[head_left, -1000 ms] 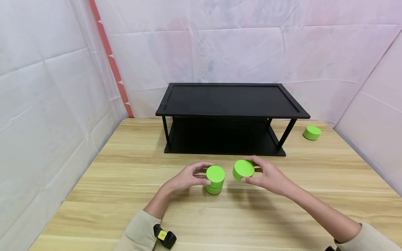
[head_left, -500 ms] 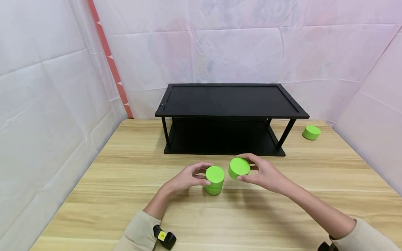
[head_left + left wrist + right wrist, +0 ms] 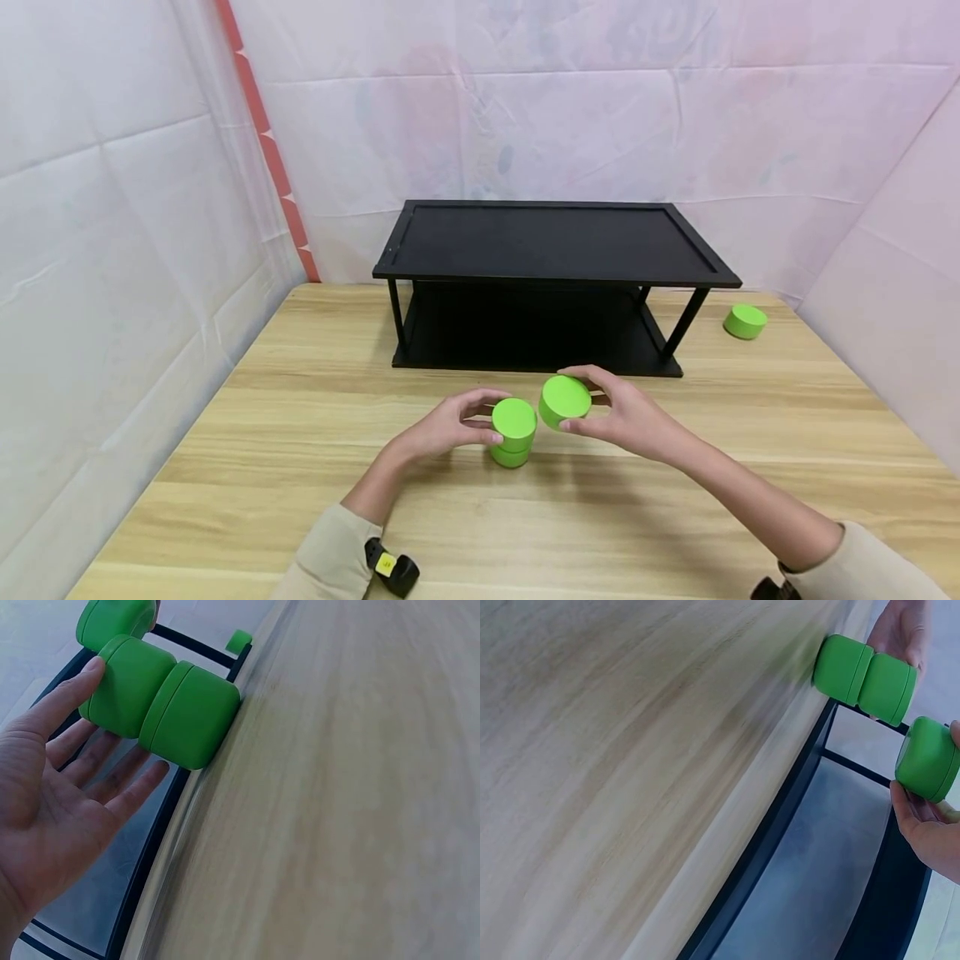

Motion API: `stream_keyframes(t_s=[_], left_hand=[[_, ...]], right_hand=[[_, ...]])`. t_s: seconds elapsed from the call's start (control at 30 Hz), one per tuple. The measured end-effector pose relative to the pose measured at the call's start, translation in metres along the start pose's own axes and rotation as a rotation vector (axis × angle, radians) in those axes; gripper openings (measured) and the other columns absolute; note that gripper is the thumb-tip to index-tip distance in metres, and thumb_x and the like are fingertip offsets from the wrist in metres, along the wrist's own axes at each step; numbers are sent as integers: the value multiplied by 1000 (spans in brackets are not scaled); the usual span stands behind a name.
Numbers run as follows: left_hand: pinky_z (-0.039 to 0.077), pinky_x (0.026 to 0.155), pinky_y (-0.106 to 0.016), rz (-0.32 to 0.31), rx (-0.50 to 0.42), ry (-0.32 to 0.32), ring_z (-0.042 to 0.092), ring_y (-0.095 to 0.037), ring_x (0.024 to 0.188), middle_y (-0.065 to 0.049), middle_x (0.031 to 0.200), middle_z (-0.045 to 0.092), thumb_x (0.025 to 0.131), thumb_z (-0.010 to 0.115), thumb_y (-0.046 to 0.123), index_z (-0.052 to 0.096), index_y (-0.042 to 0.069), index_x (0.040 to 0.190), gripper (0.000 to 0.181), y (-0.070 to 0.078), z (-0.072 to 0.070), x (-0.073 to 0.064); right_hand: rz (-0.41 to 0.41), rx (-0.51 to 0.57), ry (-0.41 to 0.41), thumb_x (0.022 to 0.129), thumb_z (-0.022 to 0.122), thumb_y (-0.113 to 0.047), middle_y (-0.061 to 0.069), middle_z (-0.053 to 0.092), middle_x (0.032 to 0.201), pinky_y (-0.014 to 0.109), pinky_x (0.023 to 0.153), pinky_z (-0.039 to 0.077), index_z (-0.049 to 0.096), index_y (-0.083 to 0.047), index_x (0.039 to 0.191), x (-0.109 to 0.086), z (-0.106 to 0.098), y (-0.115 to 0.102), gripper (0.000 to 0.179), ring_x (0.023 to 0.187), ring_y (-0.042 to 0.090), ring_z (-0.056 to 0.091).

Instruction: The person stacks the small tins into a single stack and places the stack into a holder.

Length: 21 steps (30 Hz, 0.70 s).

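Here you are, both hands at work on the counter [image 3: 262, 467], just in front of the black rack [image 3: 558, 242], and each one has a catch! Your left hand [image 3: 452, 423], in front of the rack and a touch left of its middle, grips the upper green cylinder [image 3: 514, 423], thumb on the near side, fingers round the far side. That piece sits squarely on the lower green cylinder [image 3: 510, 458], end on end, and the lower one stands upright on the counter before the rack's front edge. Over to your right hand [image 3: 626, 418], in front of the rack and right of its middle: it pinches the raised green cylinder [image 3: 564, 403] between thumb and fingers, up off the counter, just beside the stack and a shade higher than its upper piece, with a slim gap showing in the right wrist view.

Now, look at the build of these three: a seam rings each one near its top, like the line of a lid. Whatever is inside, if they are hollow, is hidden from us; you cannot tell from here. And off the rack's right end, the far green cylinder [image 3: 746, 322] rests on the counter, its flat face up.
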<state>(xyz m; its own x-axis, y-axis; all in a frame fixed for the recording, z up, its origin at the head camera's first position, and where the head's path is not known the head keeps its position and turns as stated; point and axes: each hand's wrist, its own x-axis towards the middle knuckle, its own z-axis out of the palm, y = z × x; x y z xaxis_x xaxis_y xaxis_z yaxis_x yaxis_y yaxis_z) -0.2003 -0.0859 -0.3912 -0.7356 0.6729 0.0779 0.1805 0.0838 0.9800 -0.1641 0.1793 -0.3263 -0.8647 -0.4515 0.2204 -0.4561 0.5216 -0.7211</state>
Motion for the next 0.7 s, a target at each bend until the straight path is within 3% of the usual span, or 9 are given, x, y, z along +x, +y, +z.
stream_keyframes(t_s=[0.17,0.7], left_hand=[[41,95,-37,0,-5,7,47,-28,115,-14,126,50,82,66,-4,44,-3,131,54,1,1,1],[41,94,-32,3,13,-3,49,-20,114,-4,127,51,82,70,10,47,8,131,54,1,1,-1]], right_hand=[[-6,9,-5,74,78,-23,3,57,112,38,87,47,54,-7,121,2,2,-3,56,95,18,54],[-26,24,-16,73,79,-22,2,56,112,36,88,47,54,-7,121,11,11,-6,56,97,18,54]])
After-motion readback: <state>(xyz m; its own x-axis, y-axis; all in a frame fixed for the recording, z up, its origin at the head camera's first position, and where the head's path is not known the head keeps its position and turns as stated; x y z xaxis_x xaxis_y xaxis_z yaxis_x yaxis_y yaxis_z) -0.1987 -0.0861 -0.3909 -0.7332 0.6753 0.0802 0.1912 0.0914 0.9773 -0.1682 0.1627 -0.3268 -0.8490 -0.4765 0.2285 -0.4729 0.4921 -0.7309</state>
